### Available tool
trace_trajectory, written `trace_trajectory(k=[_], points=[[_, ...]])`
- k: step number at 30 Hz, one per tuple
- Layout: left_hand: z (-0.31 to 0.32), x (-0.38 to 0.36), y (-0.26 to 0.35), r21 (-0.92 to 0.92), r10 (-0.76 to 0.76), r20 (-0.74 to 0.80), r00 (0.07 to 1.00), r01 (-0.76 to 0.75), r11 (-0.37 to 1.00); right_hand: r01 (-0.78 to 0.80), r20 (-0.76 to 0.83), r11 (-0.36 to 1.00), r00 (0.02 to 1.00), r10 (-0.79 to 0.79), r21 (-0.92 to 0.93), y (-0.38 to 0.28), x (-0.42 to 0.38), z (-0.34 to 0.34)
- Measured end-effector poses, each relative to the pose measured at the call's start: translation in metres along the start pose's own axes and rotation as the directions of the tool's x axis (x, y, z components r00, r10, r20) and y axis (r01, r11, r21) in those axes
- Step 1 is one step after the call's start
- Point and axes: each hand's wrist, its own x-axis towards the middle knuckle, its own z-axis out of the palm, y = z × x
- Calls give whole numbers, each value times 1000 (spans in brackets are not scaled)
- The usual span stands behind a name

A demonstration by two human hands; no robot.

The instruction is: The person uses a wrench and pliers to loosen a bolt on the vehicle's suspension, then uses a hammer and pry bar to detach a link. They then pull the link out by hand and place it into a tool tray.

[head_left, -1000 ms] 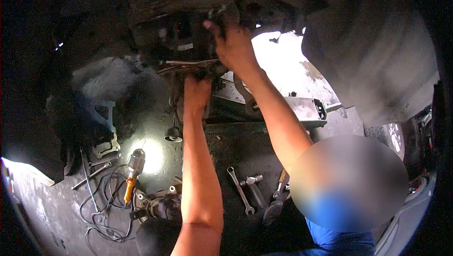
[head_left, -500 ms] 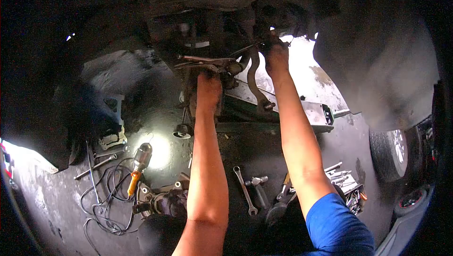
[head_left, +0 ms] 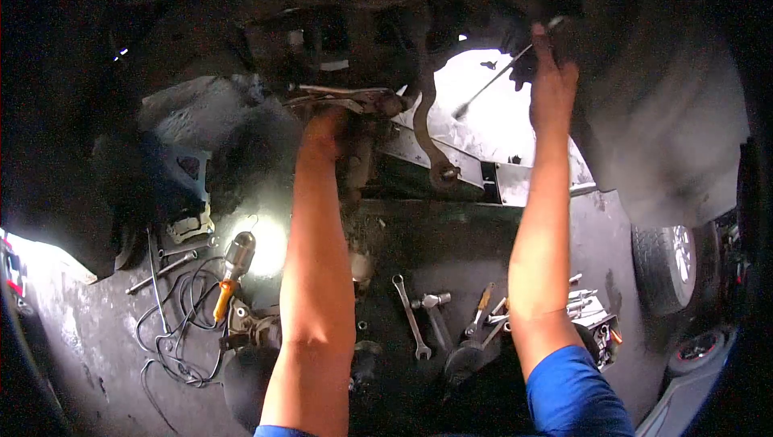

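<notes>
My right hand is raised at the right of the bright opening, its fingers closed around a long thin metal rod. The rod slants down to the left and ends in a darker, thicker tip. My left hand reaches up into shadow, right under a metal suspension arm; its fingers are hidden in the dark. Between the two hands hangs a curved metal bar with a bolted lower end.
On the floor lie a lit work lamp with a coiled cord, a combination wrench, a hammer and a tray of tools. A pale metal beam lies behind the curved bar. A wheel stands at right.
My right hand has moved right and up, away from the middle, with the rod now showing against the bright opening. My left hand has shifted slightly left in the view.
</notes>
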Motion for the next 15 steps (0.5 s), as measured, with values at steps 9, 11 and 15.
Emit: trace_trajectory(k=[9, 11, 15], points=[[-17, 32, -1, 243, -11, -70, 997, 28, 970, 48, 581, 616, 397, 710, -786, 167, -57, -64], [-20, 36, -1, 271, -5, -59, 998, 21, 962, 315, 651, 572, 297, 698, -757, 197, -118, -73], [-19, 41, 0, 321, 18, -41, 999, -4, 947, 178, 539, 577, -222, 812, -797, 229, -224, -96]])
